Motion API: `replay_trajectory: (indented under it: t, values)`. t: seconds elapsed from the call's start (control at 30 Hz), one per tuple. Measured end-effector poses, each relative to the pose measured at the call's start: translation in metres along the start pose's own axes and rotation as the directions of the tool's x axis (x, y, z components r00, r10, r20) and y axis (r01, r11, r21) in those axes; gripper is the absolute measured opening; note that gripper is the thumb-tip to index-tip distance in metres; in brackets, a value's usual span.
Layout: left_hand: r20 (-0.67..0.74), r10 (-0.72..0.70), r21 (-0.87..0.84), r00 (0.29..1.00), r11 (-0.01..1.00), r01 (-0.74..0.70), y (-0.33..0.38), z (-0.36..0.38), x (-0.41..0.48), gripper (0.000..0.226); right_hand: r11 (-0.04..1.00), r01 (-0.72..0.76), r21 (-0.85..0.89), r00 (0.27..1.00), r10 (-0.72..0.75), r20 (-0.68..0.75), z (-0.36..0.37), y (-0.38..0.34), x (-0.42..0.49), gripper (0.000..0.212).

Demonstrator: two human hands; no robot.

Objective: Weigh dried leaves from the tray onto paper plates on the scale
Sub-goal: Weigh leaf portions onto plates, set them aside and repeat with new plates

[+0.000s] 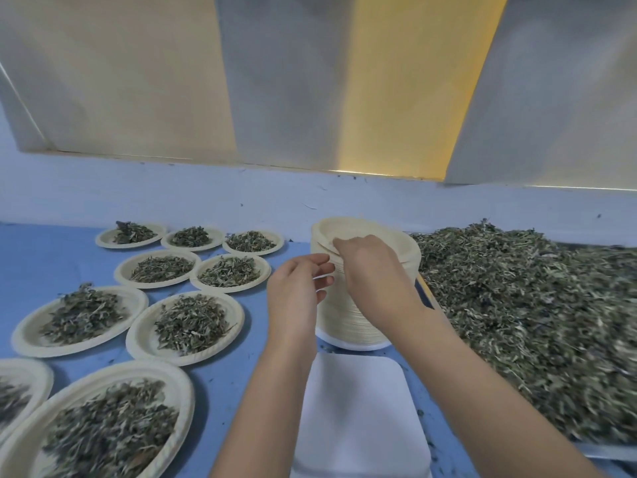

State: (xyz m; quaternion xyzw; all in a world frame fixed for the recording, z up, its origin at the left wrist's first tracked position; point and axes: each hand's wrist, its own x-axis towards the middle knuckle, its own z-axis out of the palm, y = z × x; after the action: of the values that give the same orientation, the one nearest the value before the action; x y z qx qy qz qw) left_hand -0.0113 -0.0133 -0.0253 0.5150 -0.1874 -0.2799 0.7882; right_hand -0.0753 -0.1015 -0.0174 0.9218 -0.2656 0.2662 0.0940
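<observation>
Top rim of tall cream paper-plate stack [344, 322] pinched by right hand [374, 267]; left hand [296, 294] set against stack side, grip cannot be told. Plates judged light, bendy; rim best taken.

Plate stack [348, 315]: matt cream paper, edges finely ribbed. Dried leaves [517, 305]: rough, crumbly, dull grey-green. Tray [606, 453] rim: bare metal, slight sheen. Scale [358, 408] top: smooth matt white, prob. plastic. Table [41, 257]: smooth blue, low gloss.

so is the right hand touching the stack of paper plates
Touching. The head view shows the right hand pinching the top rim of the stack of paper plates.
</observation>
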Motion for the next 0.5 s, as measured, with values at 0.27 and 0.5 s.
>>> replay_trajectory:
  t: [0.27, 0.5]
  values:
    - [0.008, 0.072, -0.077, 0.997, 0.994, -0.071, 0.005, -0.003, 0.001, 0.023, 0.959, 0.264, 0.100, 0.890, -0.202, -0.409, 0.001, -0.020, -0.028, 0.036]
    - [-0.027, 0.177, 0.123, 0.984, 0.977, -0.173, 0.015, -0.021, 0.002, 0.023, 0.939, 0.156, 0.306, 0.894, -0.002, -0.447, -0.020, -0.027, -0.049, 0.029]
